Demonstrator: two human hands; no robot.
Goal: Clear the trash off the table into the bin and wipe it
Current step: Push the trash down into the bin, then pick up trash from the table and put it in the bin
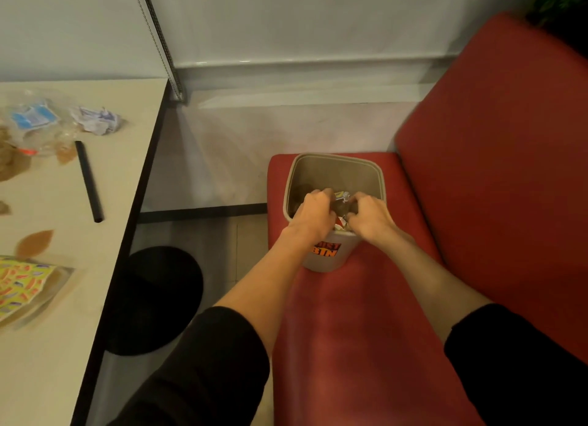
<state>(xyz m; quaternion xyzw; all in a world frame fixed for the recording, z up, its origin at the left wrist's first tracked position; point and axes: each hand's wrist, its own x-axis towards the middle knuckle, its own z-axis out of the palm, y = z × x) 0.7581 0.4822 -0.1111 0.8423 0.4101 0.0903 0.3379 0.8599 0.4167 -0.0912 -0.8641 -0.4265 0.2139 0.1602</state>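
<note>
Both hands meet over the open mouth of the bin (321, 260), a small beige plastic tub with rounded corners that stands on the red padded bench (350, 330). The left hand (313, 214) and right hand (370, 215) curl their fingers round one wad of wrappers (342, 200), shiny and crumpled, held just inside the rim. The rest of the trash lies well to the left on the smooth pale table (105, 171), so the left hand is the nearer one. A stiff black straw (89, 180) lies with its long axis running away from the person, roughly along the table edge. Beyond it sit a ball of crumpled paper (97, 120) and a limp clear plastic bag (31, 117); closer in lie a yellow printed wrapper (22, 285) and brown spills (33, 242), likely what the wiping is for.
</note>
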